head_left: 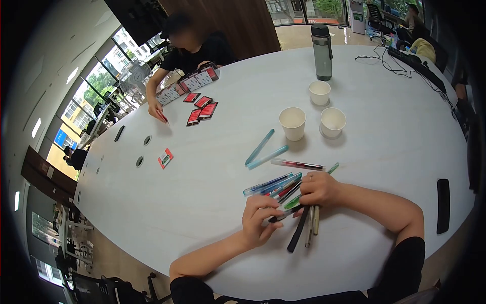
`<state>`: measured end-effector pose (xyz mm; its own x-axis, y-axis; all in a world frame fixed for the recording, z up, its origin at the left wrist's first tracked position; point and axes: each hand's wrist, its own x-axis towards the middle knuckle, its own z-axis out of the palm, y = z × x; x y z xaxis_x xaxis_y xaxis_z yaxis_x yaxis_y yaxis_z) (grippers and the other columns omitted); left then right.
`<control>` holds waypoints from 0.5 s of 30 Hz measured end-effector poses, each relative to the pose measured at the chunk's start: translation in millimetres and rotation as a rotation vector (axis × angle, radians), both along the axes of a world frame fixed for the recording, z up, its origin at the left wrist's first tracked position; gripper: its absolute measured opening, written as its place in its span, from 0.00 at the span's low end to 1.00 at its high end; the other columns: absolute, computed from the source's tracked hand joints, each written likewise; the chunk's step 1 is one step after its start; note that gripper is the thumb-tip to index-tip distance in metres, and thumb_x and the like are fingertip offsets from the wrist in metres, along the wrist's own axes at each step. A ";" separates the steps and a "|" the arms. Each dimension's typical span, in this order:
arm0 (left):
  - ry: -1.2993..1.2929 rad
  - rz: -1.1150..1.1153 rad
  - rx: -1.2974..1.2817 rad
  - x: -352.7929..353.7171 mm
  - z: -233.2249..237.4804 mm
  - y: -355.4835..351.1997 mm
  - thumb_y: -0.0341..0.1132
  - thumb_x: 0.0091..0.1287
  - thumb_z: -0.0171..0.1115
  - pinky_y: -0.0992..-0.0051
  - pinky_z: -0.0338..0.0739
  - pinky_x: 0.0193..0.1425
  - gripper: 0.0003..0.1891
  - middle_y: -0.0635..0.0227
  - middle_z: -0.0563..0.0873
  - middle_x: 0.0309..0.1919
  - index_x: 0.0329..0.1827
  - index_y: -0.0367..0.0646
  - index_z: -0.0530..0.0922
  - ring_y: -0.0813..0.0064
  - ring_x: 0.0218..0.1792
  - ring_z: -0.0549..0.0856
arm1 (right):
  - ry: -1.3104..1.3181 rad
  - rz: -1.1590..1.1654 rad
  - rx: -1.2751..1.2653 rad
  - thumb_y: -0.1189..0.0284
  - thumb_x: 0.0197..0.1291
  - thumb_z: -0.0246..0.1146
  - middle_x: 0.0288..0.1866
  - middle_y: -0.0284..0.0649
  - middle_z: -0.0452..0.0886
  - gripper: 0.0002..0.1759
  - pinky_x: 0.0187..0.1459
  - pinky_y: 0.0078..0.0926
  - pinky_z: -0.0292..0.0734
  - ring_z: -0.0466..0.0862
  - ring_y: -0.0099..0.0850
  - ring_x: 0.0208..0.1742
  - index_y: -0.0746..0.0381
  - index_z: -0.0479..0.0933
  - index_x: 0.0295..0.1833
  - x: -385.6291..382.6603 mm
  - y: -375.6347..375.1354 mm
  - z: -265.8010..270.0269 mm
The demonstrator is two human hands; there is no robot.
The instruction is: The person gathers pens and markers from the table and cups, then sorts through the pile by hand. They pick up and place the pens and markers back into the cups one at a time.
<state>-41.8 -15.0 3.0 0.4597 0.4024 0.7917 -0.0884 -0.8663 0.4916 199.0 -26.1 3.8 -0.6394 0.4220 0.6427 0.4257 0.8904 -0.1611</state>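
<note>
My left hand (259, 221) pinches a black pen (286, 215) just above the white table (212, 202). My right hand (320, 189) is closed at the upper ends of several dark and gold pens (316, 221), which point toward me; its grip on them is partly hidden. Between and behind the hands lies a pile of blue, red and green pens (268, 186). Beyond the pile are two light blue pens (260, 147) and a red pen (296, 163) lying apart from it.
Three paper cups (292, 123) and a grey bottle (322, 53) stand at the back. Across the table a person (195, 53) handles red packets (203, 110) beside a long box (188, 86). A black case (443, 206) lies at the right; cables (385, 63) lie farther back.
</note>
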 end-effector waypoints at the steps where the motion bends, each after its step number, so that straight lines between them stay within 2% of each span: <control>1: -0.004 -0.015 0.031 0.4 -1.8 -2.2 0.44 0.62 0.67 0.61 0.73 0.50 0.16 0.54 0.79 0.51 0.42 0.43 0.75 0.57 0.48 0.81 | -0.016 0.024 0.008 0.60 0.45 0.71 0.24 0.32 0.68 0.17 0.27 0.29 0.69 0.74 0.32 0.27 0.55 0.70 0.21 -3.1 -1.6 -4.2; 4: -0.011 -0.287 0.080 7.4 2.2 -10.6 0.50 0.63 0.65 0.58 0.75 0.53 0.19 0.52 0.79 0.53 0.42 0.45 0.72 0.53 0.52 0.80 | -0.036 0.121 -0.105 0.66 0.45 0.66 0.30 0.34 0.71 0.10 0.30 0.30 0.74 0.77 0.33 0.32 0.57 0.72 0.25 -19.1 -14.0 -10.0; 6: 0.005 -0.485 0.076 14.7 -3.1 -20.4 0.56 0.61 0.64 0.55 0.74 0.57 0.24 0.47 0.78 0.58 0.42 0.46 0.68 0.45 0.57 0.78 | 0.033 0.191 -0.230 0.61 0.48 0.70 0.33 0.36 0.75 0.14 0.30 0.30 0.75 0.77 0.36 0.34 0.57 0.77 0.34 -28.5 -23.9 -10.3; 8: -0.046 -0.653 -0.012 25.0 -7.5 -28.5 0.54 0.60 0.66 0.55 0.73 0.59 0.23 0.50 0.78 0.58 0.45 0.45 0.74 0.48 0.57 0.79 | 0.073 0.230 -0.381 0.62 0.47 0.68 0.37 0.37 0.77 0.14 0.39 0.32 0.76 0.77 0.37 0.41 0.57 0.79 0.38 -40.3 -31.8 -18.0; 11: 0.217 -0.589 -0.075 20.5 9.6 -32.6 0.41 0.61 0.67 0.53 0.71 0.63 0.25 0.49 0.82 0.54 0.60 0.46 0.72 0.50 0.59 0.80 | 0.067 0.324 -0.666 0.62 0.50 0.66 0.43 0.40 0.78 0.16 0.51 0.35 0.73 0.76 0.39 0.50 0.57 0.80 0.44 -44.6 -40.2 -15.1; 12: 0.196 -0.556 -0.033 20.3 5.9 -33.0 0.39 0.61 0.67 0.53 0.71 0.63 0.23 0.51 0.83 0.53 0.59 0.45 0.73 0.52 0.58 0.80 | 0.059 0.359 -0.767 0.61 0.52 0.66 0.45 0.40 0.78 0.17 0.54 0.36 0.72 0.75 0.39 0.53 0.56 0.79 0.47 -46.4 -42.2 -13.4; 13: 0.177 -0.526 0.010 21.2 0.2 -32.6 0.37 0.60 0.66 0.54 0.70 0.63 0.22 0.53 0.84 0.52 0.58 0.44 0.75 0.55 0.58 0.81 | 0.063 0.410 -0.888 0.60 0.56 0.64 0.52 0.43 0.76 0.17 0.59 0.39 0.68 0.72 0.42 0.57 0.56 0.79 0.49 -48.7 -44.3 -14.1; 15: 0.145 -0.496 0.031 22.9 -1.8 -34.3 0.34 0.59 0.65 0.56 0.70 0.64 0.21 0.57 0.85 0.50 0.56 0.43 0.78 0.59 0.55 0.82 | 0.094 0.428 -0.765 0.59 0.56 0.64 0.55 0.42 0.75 0.18 0.60 0.39 0.67 0.72 0.44 0.58 0.56 0.78 0.49 -48.1 -51.8 -24.9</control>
<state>-18.8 -49.3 1.2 0.6954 0.0851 0.7136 -0.4253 -0.7517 0.5041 150.9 -77.9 -21.1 -0.7999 0.4948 0.3397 0.0354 0.6039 -0.7963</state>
